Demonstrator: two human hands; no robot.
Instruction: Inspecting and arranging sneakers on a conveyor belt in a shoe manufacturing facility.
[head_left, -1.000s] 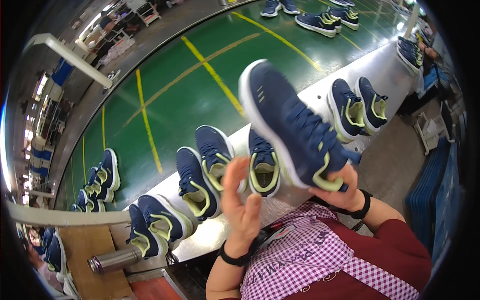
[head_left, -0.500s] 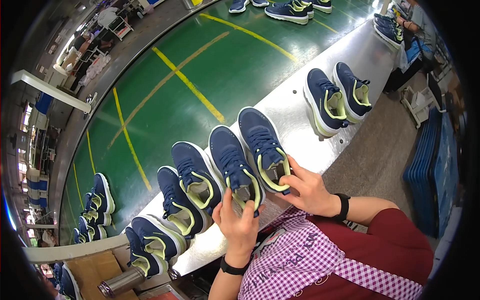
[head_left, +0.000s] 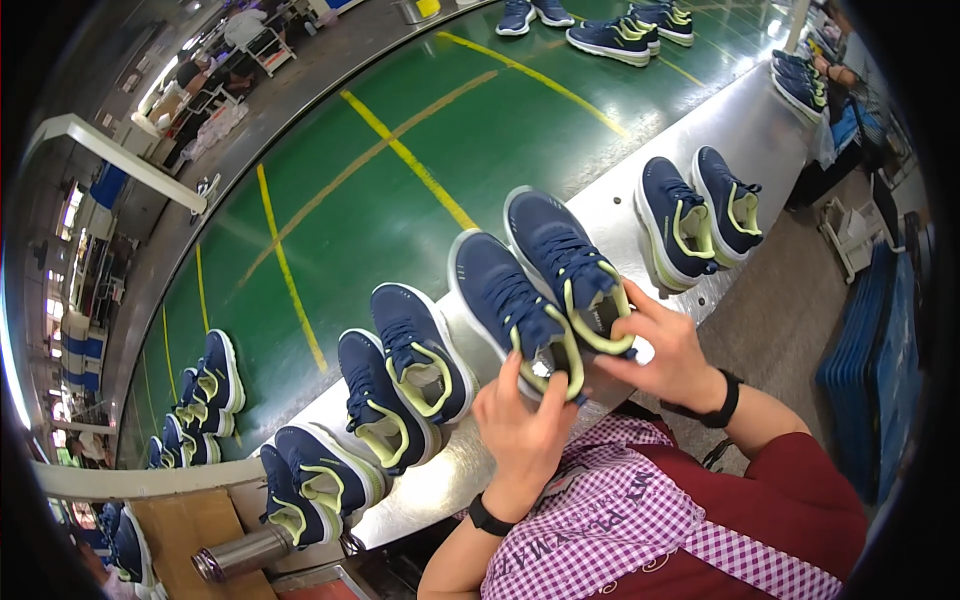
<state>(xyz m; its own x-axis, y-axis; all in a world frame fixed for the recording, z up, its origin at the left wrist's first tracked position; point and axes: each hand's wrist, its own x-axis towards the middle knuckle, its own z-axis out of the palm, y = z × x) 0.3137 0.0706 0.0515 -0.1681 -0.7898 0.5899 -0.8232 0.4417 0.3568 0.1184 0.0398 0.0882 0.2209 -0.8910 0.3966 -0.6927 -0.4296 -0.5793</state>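
Note:
My left hand is closed on the heel collar of a navy sneaker with a lime lining and white sole. Beside it, my right hand pinches the heel collar of a matching sneaker. Both shoes point away from me, side by side, over the metal ledge and the edge of the green belt. Whether their soles touch the surface is hidden. Left of them stands another navy sneaker, with a further sneaker close against it.
A sneaker pair stands to the right on the metal ledge. More sneakers sit at the left end, near a steel flask. The green belt has yellow lines and carries other shoes. Blue panels stand at right.
Both hands have moved the two held sneakers away from me and slightly right, opening a gap from the neighbouring shoe on the left. The whole view has shifted a little.

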